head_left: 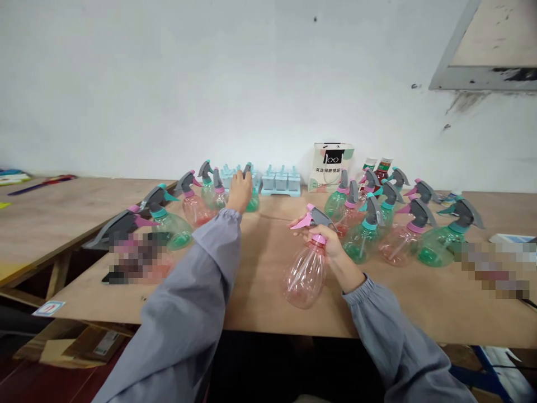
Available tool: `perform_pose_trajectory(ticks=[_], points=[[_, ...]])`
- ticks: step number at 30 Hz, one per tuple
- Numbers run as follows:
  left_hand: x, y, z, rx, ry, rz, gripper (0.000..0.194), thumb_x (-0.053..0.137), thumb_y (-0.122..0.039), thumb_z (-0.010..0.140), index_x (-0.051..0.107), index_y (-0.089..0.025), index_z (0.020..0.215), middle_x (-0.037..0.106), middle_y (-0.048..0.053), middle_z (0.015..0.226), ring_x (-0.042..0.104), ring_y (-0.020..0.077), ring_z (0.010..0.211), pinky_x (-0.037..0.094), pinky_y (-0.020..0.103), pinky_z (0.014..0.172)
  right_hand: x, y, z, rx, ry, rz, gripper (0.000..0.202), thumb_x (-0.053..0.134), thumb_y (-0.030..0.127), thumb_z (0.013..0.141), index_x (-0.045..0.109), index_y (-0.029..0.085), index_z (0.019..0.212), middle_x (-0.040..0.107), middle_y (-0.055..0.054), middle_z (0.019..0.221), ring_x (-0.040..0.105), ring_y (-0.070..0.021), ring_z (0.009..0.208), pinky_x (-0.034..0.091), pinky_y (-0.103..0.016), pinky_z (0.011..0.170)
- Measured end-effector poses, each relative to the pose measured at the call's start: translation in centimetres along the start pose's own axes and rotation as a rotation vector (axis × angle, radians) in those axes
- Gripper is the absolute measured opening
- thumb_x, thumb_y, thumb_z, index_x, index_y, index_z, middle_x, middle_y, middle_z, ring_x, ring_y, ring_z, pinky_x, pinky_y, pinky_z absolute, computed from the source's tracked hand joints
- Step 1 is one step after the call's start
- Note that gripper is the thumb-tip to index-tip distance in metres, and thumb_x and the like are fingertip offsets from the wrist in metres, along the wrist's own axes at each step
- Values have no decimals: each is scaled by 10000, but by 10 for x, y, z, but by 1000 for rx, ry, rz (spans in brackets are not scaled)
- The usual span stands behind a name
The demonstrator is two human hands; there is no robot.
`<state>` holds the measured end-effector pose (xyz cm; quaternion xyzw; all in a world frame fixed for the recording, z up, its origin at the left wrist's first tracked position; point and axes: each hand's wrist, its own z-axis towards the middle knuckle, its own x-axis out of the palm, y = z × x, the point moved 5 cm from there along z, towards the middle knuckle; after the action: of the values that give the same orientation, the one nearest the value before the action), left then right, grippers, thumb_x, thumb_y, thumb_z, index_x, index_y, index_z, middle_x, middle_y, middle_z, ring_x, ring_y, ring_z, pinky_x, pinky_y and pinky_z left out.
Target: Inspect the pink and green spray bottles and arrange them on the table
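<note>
My right hand is wrapped round the neck of a pink spray bottle with a grey and pink trigger head. That bottle is held slightly tilted over the near middle of the table. My left hand stretches to the back of the table, its fingers closed round the top of a green spray bottle; the hand hides much of this bottle. Beside it stand a pink spray bottle and a larger pink one. More green and pink spray bottles are grouped to the right of my right hand.
Light blue popsicle moulds stand by the wall, with a printed paper bag and red-filled bottles to their right. Another table adjoins at left. Pixelated patches cover items at both sides. Cardboard boxes lie below the left edge.
</note>
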<state>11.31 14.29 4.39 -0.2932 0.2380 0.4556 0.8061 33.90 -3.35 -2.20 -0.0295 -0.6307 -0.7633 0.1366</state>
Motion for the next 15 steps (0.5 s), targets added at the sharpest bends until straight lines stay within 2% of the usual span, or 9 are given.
perform_pose_trajectory(ticks=[5,10,15], points=[[-42,-22,-62,128,-48,-64,211,437,-225,952,637,-163,975,553,154,1014,540,325,1057,423,476,998,5,0,-1,-17,27,-17,235,620,440,662,679,237,765,653,-42,614,683,-256,674,543,-377,609],[-82,-22,-114,137,-83,-100,195,483,-255,941,671,-206,954,551,119,949,553,292,985,452,457,957,15,3,-5,-9,24,39,192,596,379,620,643,234,737,655,-38,627,661,-238,645,554,-389,641],[-97,-19,-141,76,-232,-104,227,511,-317,953,703,-221,1028,587,127,1026,596,268,983,499,419,905,22,10,-12,-11,-18,159,139,568,283,548,565,229,675,650,-12,634,555,-151,533,464,-267,495]])
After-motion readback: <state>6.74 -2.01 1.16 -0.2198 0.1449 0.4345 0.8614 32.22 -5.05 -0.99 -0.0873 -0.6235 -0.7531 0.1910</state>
